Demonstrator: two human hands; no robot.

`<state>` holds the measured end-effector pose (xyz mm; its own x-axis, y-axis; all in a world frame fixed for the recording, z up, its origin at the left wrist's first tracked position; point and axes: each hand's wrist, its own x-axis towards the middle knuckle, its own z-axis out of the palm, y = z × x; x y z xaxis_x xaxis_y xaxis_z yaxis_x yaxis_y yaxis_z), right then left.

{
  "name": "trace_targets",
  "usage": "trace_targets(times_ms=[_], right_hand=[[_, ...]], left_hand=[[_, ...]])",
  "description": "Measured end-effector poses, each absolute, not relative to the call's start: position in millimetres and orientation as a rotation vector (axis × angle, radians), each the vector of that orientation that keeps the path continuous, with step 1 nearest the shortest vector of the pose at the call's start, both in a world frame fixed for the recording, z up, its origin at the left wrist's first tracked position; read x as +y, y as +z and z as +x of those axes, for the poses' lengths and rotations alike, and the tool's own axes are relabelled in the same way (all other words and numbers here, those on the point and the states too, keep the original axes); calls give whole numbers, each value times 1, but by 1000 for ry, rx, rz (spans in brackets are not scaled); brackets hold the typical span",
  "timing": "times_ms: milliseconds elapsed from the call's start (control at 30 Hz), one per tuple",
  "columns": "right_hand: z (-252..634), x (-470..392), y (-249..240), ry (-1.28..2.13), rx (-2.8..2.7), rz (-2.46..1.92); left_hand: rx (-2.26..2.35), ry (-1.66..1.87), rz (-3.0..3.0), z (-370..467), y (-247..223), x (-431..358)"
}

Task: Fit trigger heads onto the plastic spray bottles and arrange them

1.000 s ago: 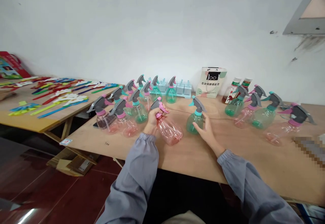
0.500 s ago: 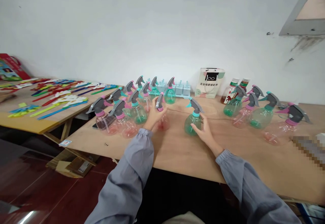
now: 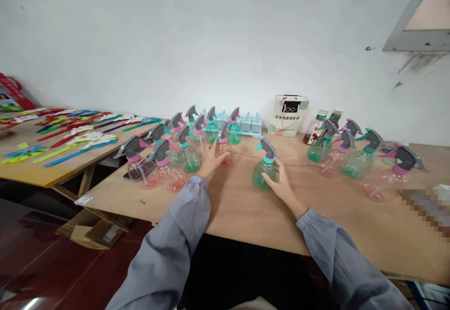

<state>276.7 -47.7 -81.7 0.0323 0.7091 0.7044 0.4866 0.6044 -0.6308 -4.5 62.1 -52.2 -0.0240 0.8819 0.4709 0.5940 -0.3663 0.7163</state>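
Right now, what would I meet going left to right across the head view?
Red carton, long blue stick, leftmost pink spray bottle, left hand at a pink spray bottle, green spray bottle held by right hand, two labelled bottles, rightmost pink spray bottle.

soft even indoor light, pale wall dim toward the upper left, faint shadows on the bench [image 3: 246,207], floor glare lower left, wide-angle stretching at edges, pixelated patch right

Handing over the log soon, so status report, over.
Left hand on pink spray bottle; right hand around green spray bottle. Both upright on table. Other spray bottles close beside left hand.
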Motion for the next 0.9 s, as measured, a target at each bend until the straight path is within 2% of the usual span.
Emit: trace_targets(times_ms=[333,533,567,667,733,900], right_hand=[[276,-46,-85,244,-1610,-1057],[273,-49,-82,315,-1591,-1057],[271,-49,-83,345,-1590,-1065],[265,-51,-87,420,-1637,-1064],[263,-52,-87,428,-1695,-1041],[285,-59,-59,309,-1970,-1021]], left_hand=[[1475,1449,1830,17,-48,113],[1303,1888,1773,32,-43,62],[1174,1871,1869,39,-42,47],[779,1499,2161,68,-34,5],[764,1376,2164,88,-26,-15],[903,1442,1859,103,-12,-24]])
